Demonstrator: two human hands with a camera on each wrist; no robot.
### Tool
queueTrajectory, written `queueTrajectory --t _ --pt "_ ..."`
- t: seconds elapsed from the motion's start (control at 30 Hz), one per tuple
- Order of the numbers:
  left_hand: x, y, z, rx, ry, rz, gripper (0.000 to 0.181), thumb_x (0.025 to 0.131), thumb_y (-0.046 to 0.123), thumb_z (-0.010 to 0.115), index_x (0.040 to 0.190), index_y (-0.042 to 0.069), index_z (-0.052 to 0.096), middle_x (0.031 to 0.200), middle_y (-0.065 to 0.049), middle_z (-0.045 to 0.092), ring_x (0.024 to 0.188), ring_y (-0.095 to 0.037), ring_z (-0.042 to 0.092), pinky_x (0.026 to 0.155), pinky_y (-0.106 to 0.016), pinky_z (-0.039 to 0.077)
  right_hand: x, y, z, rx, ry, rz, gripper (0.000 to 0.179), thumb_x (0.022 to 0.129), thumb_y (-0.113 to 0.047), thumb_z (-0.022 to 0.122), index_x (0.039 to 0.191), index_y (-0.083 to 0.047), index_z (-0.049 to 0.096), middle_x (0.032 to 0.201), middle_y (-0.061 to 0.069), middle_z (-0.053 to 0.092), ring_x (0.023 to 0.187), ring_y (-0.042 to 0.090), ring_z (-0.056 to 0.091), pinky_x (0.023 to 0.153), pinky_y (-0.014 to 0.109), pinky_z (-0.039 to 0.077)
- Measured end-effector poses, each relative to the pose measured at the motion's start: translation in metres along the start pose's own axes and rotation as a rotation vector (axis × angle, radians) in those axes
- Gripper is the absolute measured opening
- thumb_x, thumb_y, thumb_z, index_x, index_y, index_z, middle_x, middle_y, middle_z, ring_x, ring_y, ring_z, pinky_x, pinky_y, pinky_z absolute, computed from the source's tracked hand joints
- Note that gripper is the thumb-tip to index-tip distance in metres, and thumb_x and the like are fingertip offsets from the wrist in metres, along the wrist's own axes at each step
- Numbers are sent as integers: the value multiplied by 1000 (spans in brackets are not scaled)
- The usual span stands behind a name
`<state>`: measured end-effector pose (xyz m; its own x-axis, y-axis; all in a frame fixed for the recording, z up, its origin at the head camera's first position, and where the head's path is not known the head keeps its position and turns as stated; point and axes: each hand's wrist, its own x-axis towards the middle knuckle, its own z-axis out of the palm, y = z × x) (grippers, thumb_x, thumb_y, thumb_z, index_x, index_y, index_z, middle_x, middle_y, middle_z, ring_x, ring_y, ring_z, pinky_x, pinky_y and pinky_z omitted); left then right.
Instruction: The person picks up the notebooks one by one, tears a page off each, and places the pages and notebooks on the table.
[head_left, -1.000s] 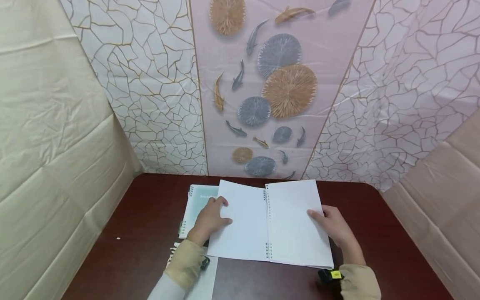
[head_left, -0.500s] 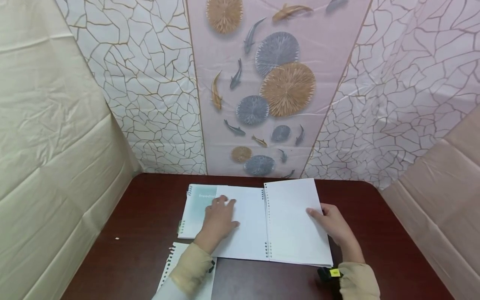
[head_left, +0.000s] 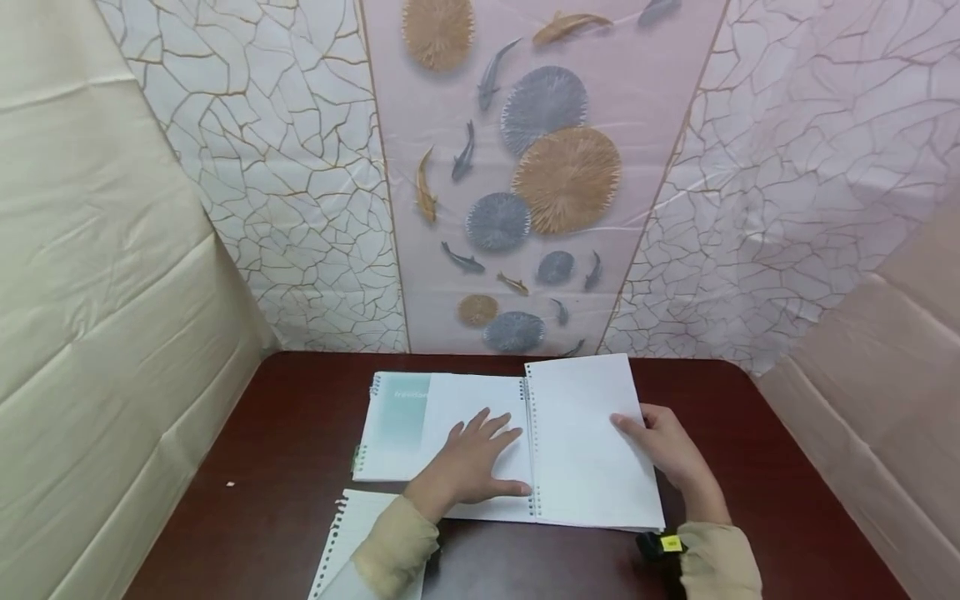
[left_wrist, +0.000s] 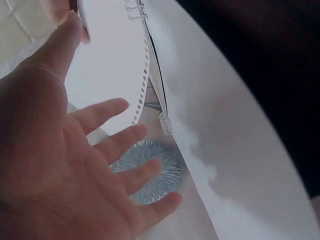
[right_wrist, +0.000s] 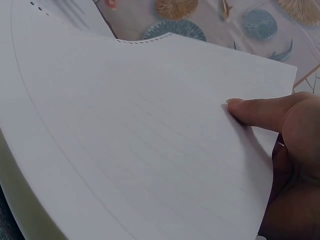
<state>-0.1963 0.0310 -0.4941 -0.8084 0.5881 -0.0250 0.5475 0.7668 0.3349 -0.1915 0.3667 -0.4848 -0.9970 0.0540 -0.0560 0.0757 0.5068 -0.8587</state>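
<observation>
A spiral notebook lies spread in front of me, with white pages on both sides of its ring binding. My right hand holds the outer edge of the right side, thumb on top and the other fingers beneath, as the right wrist view shows. My left hand is over the left page with its fingers spread, its thumb close to the rings. In the left wrist view the left palm and straight fingers hold nothing. Whether that hand touches the paper, I cannot tell.
Partly under the notebook's left side is a second spiral notebook with a teal cover. A torn-out sheet with ragged holes lies below it, partly covered by my left sleeve. A tiny white scrap rests on the dark table.
My left hand has moved right across the left page, from its outer edge towards the rings, and its fingers have spread. The left page now lies flatter. My right hand keeps its hold.
</observation>
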Motion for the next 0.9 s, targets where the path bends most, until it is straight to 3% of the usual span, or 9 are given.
queueTrajectory --t 0.23,0.6,0.9 --pt "-4 2 5 8 -75 1 99 84 81 68 163 24 46 173 -3 31 161 -36 20 124 -64 27 3 1 7 17 -12 -4 41 107 -27 66 128 9 67 91 15 72 71 23 68 61 37 60" --pt "22 2 20 58 -97 90 108 80 75 77 164 18 42 173 -1 31 161 -33 21 125 -55 30 0 0 0 3 5 23 45 107 -29 66 130 9 65 90 13 72 73 24 68 62 37 60" --pt "21 5 21 42 -137 59 114 76 77 78 167 22 37 175 0 25 162 -35 19 127 -55 25 -3 0 -5 4 -18 30 47 107 -33 66 131 7 66 90 12 74 75 24 69 64 36 60"
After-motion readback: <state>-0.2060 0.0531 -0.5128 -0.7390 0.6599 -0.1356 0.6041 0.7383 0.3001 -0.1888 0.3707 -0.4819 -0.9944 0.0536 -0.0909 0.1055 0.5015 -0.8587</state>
